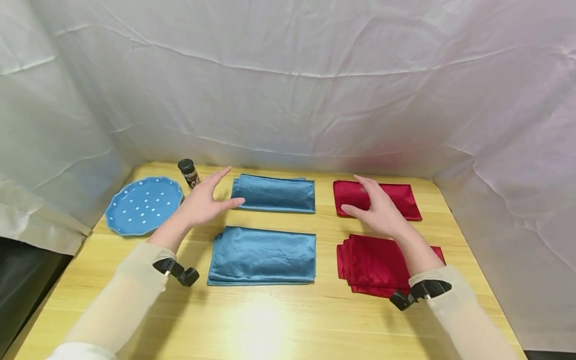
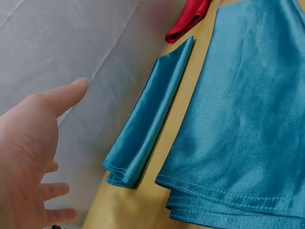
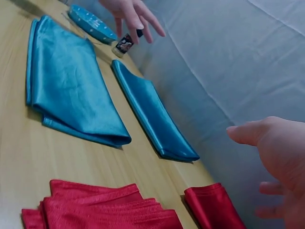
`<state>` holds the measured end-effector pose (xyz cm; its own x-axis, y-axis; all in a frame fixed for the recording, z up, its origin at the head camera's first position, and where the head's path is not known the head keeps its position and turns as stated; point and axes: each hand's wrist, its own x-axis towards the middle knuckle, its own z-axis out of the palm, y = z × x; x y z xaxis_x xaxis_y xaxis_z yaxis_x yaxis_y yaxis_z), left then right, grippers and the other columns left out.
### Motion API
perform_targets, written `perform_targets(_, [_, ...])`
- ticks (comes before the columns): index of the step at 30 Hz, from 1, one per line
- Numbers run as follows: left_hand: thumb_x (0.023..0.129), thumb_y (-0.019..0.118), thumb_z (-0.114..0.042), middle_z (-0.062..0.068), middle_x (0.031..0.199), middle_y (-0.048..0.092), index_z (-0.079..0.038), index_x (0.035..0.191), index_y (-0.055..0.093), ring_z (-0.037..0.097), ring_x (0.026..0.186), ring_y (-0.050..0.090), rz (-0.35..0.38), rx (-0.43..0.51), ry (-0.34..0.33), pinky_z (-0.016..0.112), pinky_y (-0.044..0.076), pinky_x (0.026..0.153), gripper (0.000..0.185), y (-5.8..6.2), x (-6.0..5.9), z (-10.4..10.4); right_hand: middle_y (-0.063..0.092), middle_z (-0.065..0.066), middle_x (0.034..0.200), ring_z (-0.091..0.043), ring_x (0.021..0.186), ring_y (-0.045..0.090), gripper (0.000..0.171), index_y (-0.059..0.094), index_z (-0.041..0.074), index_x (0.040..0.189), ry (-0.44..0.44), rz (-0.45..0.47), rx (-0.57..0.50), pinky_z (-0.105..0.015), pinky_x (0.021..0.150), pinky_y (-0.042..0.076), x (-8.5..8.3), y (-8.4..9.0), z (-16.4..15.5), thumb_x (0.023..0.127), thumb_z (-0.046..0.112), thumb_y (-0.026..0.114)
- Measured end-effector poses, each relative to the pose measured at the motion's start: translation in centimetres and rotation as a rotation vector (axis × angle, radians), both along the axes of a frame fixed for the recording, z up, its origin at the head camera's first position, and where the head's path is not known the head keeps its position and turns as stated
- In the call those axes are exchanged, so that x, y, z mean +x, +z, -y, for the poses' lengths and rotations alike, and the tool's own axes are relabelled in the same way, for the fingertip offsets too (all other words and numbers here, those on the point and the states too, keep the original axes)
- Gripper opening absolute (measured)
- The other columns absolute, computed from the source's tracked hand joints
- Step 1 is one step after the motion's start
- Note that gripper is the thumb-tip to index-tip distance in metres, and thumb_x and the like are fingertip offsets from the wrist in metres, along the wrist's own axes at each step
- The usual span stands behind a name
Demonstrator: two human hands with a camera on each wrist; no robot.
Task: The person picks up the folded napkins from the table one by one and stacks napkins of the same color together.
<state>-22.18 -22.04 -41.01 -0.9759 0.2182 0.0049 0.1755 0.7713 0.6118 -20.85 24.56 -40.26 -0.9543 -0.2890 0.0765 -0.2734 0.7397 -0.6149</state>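
Observation:
My left hand hovers with fingers extended, just left of the smaller folded blue cloth at the back. A larger folded blue cloth lies in front of that one. My right hand is held above the back folded red cloth, thumb and fingers spread apart. Below its wrist lies another folded red cloth, partly covered by the forearm in the head view. Neither hand holds anything. In the left wrist view the left hand appears apart from the blue cloths.
A blue scalloped plate with white dots sits at the left of the wooden table. A small black-capped seasoning jar stands between plate and left hand. Pale fabric walls enclose the table's back and sides.

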Motion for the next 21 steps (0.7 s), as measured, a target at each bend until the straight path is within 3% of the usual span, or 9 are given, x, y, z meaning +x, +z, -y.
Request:
perform_targets(6, [0.090,0.076,-0.066,0.009,0.173,0.025,-0.035,0.170,0.022,0.043,0.151,0.035,0.019,0.100,0.017,0.069,0.037,0.114,0.101,-0.9,-1.0,-0.1,0.035,-0.021,0.165,-0.044,0.144,0.042,0.086,0.030,0.010,0.166,0.023,0.092,-0.150,-0.062,0.111,0.046,-1.3,-1.0,0.6,0.098,0.030,0.079])
perform_targets(14, [0.095,0.081,-0.043,0.016,0.168,0.035,-0.024,0.169,0.029,0.045,0.146,0.042,0.043,0.208,0.026,0.062,0.044,0.113,0.093,-2.2,-2.1,-0.7,0.044,-0.019,0.159,-0.038,0.137,0.054,0.078,0.038,0.011,0.163,0.007,0.190,-0.243,-0.053,0.103,0.056,-3.3,-2.6,1.9,0.098,0.028,0.079])
perform_targets(21, [0.097,0.081,-0.033,0.025,0.161,0.041,-0.018,0.167,0.033,0.046,0.142,0.047,0.065,0.216,0.111,0.061,0.047,0.110,0.086,-3.3,-3.4,-1.1,0.047,-0.022,0.157,-0.037,0.132,0.058,0.073,0.041,0.009,0.162,0.000,0.255,-0.317,-0.050,0.103,0.056,-5.1,-3.6,3.5,0.100,0.026,0.076])
